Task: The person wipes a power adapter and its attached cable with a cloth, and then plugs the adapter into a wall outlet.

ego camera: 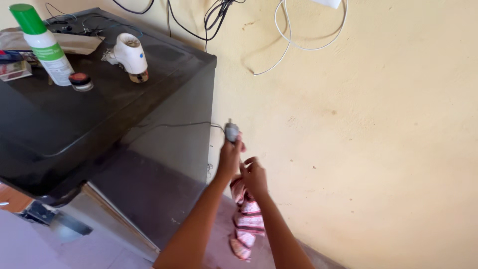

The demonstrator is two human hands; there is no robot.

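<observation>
Scuffed yellow plaster wall point(378, 149) ahead, white cable point(298, 45) looped on it. Beside it I see a dark glossy cabinet top point(74, 124) carrying a green-capped white spray bottle point(45, 45). My left hand point(230, 158) is clamped on a small grey plug point(231, 131); my right hand point(255, 175) grips a pink striped cloth point(246, 224) hanging below.

Two bare forearms; no sleeves; hands point(241, 167) without rings.

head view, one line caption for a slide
Left hand holds a grey plug, right hand a striped cloth, beside a fridge.
</observation>
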